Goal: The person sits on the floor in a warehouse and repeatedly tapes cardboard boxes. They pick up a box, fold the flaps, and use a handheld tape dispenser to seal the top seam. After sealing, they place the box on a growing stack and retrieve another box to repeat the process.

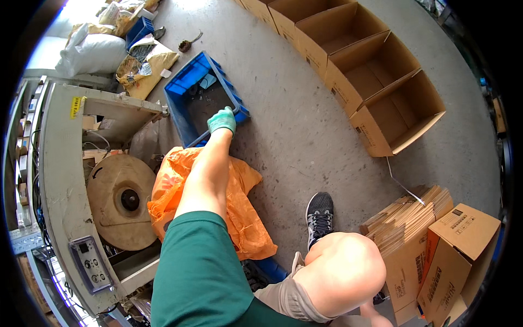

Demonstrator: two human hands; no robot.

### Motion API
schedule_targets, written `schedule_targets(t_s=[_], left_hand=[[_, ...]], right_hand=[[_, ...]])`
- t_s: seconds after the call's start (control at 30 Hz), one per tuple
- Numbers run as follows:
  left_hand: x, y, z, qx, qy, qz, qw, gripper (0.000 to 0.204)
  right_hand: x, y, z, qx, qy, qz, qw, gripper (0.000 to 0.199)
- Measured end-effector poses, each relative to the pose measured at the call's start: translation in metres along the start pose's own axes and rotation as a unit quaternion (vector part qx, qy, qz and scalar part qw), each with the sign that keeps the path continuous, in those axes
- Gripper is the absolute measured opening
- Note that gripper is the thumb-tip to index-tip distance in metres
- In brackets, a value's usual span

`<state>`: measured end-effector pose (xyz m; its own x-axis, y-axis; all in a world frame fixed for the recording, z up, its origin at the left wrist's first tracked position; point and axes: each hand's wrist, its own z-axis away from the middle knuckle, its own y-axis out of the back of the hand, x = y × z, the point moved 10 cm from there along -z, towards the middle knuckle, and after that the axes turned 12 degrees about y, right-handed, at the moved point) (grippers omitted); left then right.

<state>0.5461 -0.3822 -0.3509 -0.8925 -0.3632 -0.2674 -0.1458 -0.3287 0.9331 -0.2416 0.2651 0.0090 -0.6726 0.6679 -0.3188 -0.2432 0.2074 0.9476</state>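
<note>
My left hand (pixel 222 120), in a green work glove, reaches far forward with its fingers closed over the near rim of a blue plastic bin (pixel 173 109). Inside the bin is a dark, dirty bottom with small bits and a light blue scrap (pixel 207 81). Beneath my forearm, an orange woven sack (pixel 245 218) lies crumpled on the near side of the bin. My right hand does not show; a bit of bare skin at the lower edge is too cut off to identify.
At left stands a machine with a round disc (pixel 117 218) and a control panel (pixel 91 264). Open cardboard boxes (pixel 376 128) line the floor at right. Flattened cartons (pixel 406 223) and a carton (pixel 463 229) stand near my knee. Sacks (pixel 95 53) lie far left.
</note>
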Motion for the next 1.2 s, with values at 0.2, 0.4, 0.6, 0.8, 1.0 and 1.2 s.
schedule_targets(t_s=[0.2,0.4,0.6,0.8,1.0,1.2], left_hand=[[0.008,0.07,-0.002,0.017,-0.046,0.009,0.999,0.029],[-0.08,0.199,-0.002,0.03,-0.101,0.18,0.978,0.032],[-0.103,0.316,0.208,0.076,-0.271,0.231,0.931,0.043],[-0.155,0.348,0.45,0.083,-0.292,0.275,0.912,0.034],[-0.191,0.327,0.593,0.039,-0.366,0.235,0.9,0.032],[-0.249,0.252,0.66,-0.109,-0.265,0.118,0.951,0.03]], right_hand=[[-0.118,0.002,-0.003,-0.135,-0.119,0.366,0.913,0.045],[0.01,-0.008,0.0,-0.034,-0.081,-0.057,0.994,0.076],[0.067,0.0,-0.017,-0.077,-0.031,-0.121,0.989,0.08],[0.078,-0.013,-0.037,-0.067,0.011,-0.046,0.997,0.069],[0.069,-0.012,-0.047,-0.011,0.104,0.052,0.993,0.069],[0.088,-0.018,-0.039,0.006,0.085,0.027,0.996,0.07]])
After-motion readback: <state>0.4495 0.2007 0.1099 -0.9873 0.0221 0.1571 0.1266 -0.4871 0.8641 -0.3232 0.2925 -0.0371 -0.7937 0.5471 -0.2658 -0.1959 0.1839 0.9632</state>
